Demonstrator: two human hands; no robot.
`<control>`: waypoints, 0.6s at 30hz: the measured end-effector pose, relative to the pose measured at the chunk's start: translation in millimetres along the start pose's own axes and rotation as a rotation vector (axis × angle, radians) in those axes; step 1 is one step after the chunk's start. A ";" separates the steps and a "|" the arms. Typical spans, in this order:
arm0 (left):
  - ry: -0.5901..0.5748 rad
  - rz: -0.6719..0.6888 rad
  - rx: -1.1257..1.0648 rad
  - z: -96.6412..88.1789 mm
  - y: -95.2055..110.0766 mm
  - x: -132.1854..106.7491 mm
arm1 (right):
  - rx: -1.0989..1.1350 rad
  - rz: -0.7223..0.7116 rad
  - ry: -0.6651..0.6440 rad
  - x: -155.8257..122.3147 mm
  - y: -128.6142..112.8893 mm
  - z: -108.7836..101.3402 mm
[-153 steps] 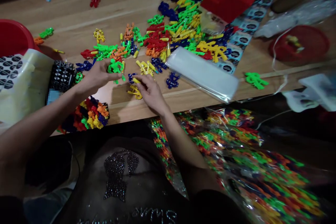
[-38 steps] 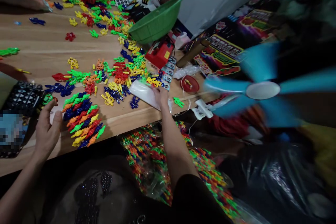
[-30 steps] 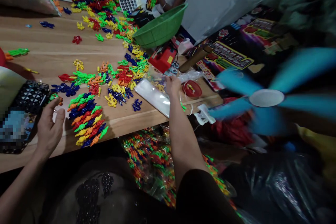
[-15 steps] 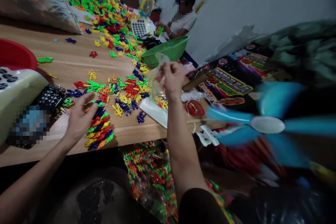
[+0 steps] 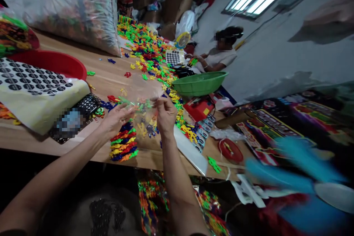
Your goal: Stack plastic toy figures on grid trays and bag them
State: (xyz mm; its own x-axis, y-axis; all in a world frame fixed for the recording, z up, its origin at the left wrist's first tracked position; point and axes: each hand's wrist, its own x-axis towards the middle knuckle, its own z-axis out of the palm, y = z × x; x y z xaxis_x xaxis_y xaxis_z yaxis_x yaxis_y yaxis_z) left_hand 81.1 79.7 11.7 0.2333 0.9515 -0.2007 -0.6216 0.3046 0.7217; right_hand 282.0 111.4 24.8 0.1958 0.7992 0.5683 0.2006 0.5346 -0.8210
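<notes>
A clear plastic bag (image 5: 146, 87) spans the space between my hands above the table. My right hand (image 5: 166, 115) pinches its right side between thumb and fingers. At its left edge, my left hand (image 5: 116, 118) has fingertips closed on the film. Small colourful plastic toy figures show blurred through the bag. Just below my left hand, a neat stack of these toy figures (image 5: 123, 143) lies in rows of red, green, yellow, orange and blue near the table's front edge.
Left are a red basin (image 5: 79, 65), a sticker sheet (image 5: 41, 97) and a phone (image 5: 70, 121). A green basin (image 5: 200, 84), red box (image 5: 199, 108) and white board (image 5: 190, 151) lie right. A blue fan (image 5: 290, 169) spins beside the table. A person (image 5: 221, 57) sits beyond.
My right hand has brought the plastic bag left from beside the green basin. My left hand has moved from near the stacked figures to the bag's edge. The view has shifted.
</notes>
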 end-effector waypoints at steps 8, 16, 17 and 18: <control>-0.047 -0.049 0.028 3.2 -5.3 -19.1 | -0.116 -0.039 0.090 -1.8 -8.6 4.5; 0.022 0.220 0.212 6.4 -5.5 -11.2 | 0.001 0.051 0.052 -8.2 -10.4 6.3; 0.023 0.244 0.227 7.9 -2.6 -10.3 | 0.042 0.089 0.058 -7.2 -7.7 5.6; 0.017 0.260 0.235 9.7 0.7 -9.7 | 0.091 0.134 0.073 -5.1 -4.4 4.8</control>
State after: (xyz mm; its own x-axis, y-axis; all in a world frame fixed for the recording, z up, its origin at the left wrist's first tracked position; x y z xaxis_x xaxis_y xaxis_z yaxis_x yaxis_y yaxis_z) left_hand 85.6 70.2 20.6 0.0760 0.9971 -0.0003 -0.4686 0.0360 0.8827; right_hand 275.5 106.3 25.3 0.2852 0.8446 0.4531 0.0807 0.4499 -0.8894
